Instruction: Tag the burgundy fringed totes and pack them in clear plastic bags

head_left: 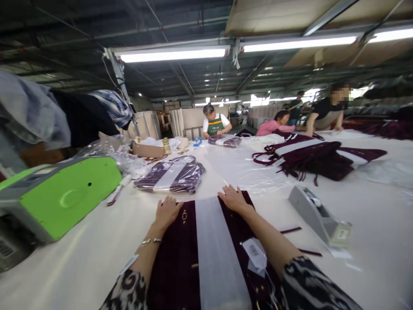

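Both hands lie flat and open, palms down, on the dark maroon garment (179,258) in the head view: the left hand (167,212) at its far left corner, the right hand (232,199) near its far right corner. Between them a pale strip (214,249) runs lengthwise down the middle of the cloth, which is spread on the white counter (80,258) right before the person. White tags (255,253) lie on its right part, near the right forearm. Just beyond the left hand sits a bagged garment (174,174) in clear plastic. To the left stands a green and grey machine (71,196); to the right, a grey tape dispenser (319,215). Farther off on the right are more maroon garments (309,157) in a loose heap. Across the counter, a person in a green apron (215,125) has their hands at another bagged bundle (225,140).
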Available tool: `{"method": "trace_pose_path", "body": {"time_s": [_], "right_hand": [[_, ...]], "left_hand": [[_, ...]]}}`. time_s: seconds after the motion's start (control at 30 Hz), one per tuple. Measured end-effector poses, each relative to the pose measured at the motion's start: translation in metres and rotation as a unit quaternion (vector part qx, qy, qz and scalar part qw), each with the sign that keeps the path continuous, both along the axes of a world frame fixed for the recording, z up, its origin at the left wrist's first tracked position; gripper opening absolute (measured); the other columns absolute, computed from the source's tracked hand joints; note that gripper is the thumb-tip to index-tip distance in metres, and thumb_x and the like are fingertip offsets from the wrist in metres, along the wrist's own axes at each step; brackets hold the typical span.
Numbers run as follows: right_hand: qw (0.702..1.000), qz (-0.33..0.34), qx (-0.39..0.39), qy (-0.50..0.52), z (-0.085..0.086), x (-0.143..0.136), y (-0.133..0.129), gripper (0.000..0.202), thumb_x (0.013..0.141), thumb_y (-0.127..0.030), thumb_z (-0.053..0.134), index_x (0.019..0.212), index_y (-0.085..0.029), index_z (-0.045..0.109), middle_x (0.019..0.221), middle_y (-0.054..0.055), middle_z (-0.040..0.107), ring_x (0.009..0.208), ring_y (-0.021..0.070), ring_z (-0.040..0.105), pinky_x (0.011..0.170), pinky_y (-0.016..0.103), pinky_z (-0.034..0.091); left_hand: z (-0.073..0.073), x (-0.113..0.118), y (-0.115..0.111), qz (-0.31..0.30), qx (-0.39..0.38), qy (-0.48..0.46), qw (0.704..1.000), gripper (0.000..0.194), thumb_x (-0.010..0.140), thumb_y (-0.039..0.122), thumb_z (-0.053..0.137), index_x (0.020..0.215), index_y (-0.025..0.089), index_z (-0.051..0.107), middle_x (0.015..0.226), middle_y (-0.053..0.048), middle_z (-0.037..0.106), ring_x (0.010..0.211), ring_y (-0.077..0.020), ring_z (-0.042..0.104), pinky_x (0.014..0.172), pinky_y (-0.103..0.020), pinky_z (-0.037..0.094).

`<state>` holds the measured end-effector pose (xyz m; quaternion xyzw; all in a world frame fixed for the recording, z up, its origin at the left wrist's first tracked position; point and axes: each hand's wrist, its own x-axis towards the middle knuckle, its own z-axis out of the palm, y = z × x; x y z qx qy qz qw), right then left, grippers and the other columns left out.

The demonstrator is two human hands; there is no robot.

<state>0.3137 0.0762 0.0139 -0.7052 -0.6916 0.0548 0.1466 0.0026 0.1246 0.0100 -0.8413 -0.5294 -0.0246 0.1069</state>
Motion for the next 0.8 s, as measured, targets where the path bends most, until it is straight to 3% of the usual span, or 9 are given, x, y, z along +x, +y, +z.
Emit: {"method": "trace_pose_path", "body": {"time_s": [0.1, 0.2, 0.3, 0.37, 0.47, 0.53, 0.67, 0.8], "right_hand": [[0.999, -0.004, -0.040, -0.004, -0.033, 0.017, 0.013, 0.056, 0.101, -0.051, 0.036, 0.141, -0.016, 0.054, 0.152, 0.017, 0.046, 0.146, 0.0309, 0.033, 0.120, 0.051, 0.017], [0.999, -0.001, -0.050, 0.002, -0.056, 0.028, 0.016, 0.058, 0.101, -0.052, 0.033, 0.145, -0.017, 0.050, 0.155, 0.015, 0.042, 0.148, 0.0295, 0.030, 0.121, 0.047, 0.014], [0.999, -0.007, -0.042, 0.020, -0.063, 0.028, 0.017, 0.057, 0.101, -0.050, 0.035, 0.145, -0.017, 0.050, 0.155, 0.014, 0.042, 0.148, 0.0300, 0.029, 0.121, 0.048, 0.012], [0.999, -0.009, -0.037, 0.037, -0.059, 0.030, 0.020, 0.053, 0.100, -0.049, 0.040, 0.140, -0.018, 0.055, 0.150, 0.013, 0.049, 0.143, 0.0300, 0.038, 0.119, 0.045, 0.020], [0.997, -0.020, -0.034, 0.062, -0.044, 0.044, 0.031, 0.044, 0.099, -0.048, 0.042, 0.113, -0.020, 0.072, 0.119, 0.009, 0.072, 0.116, 0.0255, 0.062, 0.101, 0.033, 0.041], [0.996, -0.050, -0.025, 0.066, -0.029, 0.060, 0.044, 0.044, 0.100, -0.045, 0.038, 0.100, -0.021, 0.075, 0.102, 0.007, 0.076, 0.100, 0.0229, 0.067, 0.087, 0.028, 0.046], [0.990, -0.136, -0.004, 0.046, -0.014, 0.092, 0.076, 0.040, 0.098, -0.035, 0.040, 0.111, -0.017, 0.073, 0.114, 0.014, 0.072, 0.108, 0.0256, 0.065, 0.090, 0.031, 0.044], [0.984, -0.175, -0.022, 0.033, -0.029, 0.104, 0.096, 0.045, 0.087, -0.037, 0.064, 0.119, -0.005, 0.068, 0.124, 0.024, 0.066, 0.116, 0.0303, 0.062, 0.094, 0.034, 0.045]], "left_hand": [[-0.043, -0.021, 0.022, -0.021, -0.013, 0.043, 0.999, 0.049, 0.095, 0.006, 0.032, 0.132, 0.023, 0.060, 0.138, -0.012, 0.059, 0.133, -0.0245, 0.051, 0.117, -0.046, 0.032], [-0.060, -0.030, 0.024, -0.036, 0.000, 0.034, 0.999, 0.051, 0.095, 0.003, 0.030, 0.132, 0.019, 0.060, 0.141, -0.013, 0.057, 0.135, -0.0232, 0.049, 0.120, -0.040, 0.029], [-0.058, -0.025, 0.016, -0.015, 0.006, 0.001, 1.000, 0.047, 0.096, 0.007, 0.031, 0.133, 0.017, 0.059, 0.139, -0.014, 0.058, 0.132, -0.0251, 0.052, 0.116, -0.042, 0.036], [-0.055, -0.019, 0.010, 0.022, 0.009, -0.034, 0.999, 0.043, 0.098, 0.012, 0.033, 0.130, 0.018, 0.060, 0.136, -0.013, 0.060, 0.129, -0.0273, 0.052, 0.109, -0.044, 0.042], [-0.049, -0.012, 0.003, 0.076, 0.007, -0.097, 0.992, 0.037, 0.100, 0.022, 0.034, 0.125, 0.021, 0.063, 0.132, -0.010, 0.063, 0.127, -0.0277, 0.052, 0.101, -0.041, 0.048], [-0.046, -0.009, 0.000, 0.105, 0.009, -0.124, 0.987, 0.039, 0.102, 0.029, 0.031, 0.121, 0.021, 0.063, 0.125, -0.010, 0.066, 0.121, -0.0268, 0.055, 0.096, -0.039, 0.049], [-0.045, -0.008, 0.001, 0.118, 0.011, -0.097, 0.988, 0.043, 0.102, 0.029, 0.026, 0.118, 0.019, 0.065, 0.114, -0.012, 0.068, 0.111, -0.0283, 0.060, 0.090, -0.042, 0.050], [-0.059, -0.013, 0.010, 0.114, 0.033, -0.101, 0.988, 0.042, 0.102, 0.029, 0.030, 0.125, 0.020, 0.063, 0.137, -0.012, 0.060, 0.129, -0.0269, 0.053, 0.104, -0.042, 0.045]]}}
